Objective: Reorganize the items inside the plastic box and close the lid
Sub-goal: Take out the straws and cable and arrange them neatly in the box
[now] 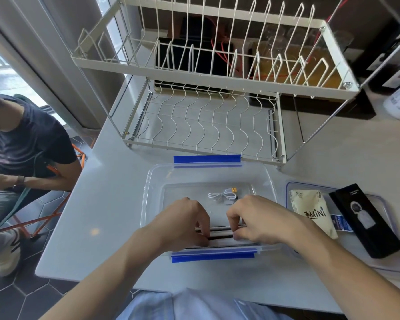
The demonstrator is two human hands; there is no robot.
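The plastic box (pixel 153 181) sat low in the centre of the frame, its long axis running left to right, blue clips on the far and near rims. Inside, against the near wall, flat dark items (pixel 219 234) stood on edge, their long axis also left to right, directly under your fingers. Your left hand (pixel 183 224) pinched their left end and your right hand (pixel 256 221) their right end, fingers curled nearly closed on them; neither hand was clearer nearer. A coiled white cable (pixel 222 196) lay just beyond your fingers, toward the far wall. At centre right the lid (pixel 393 262) lay flat beside the box, carrying a cream packet (pixel 312 211) and a black carton (pixel 365 221), so it looked unready for closing.
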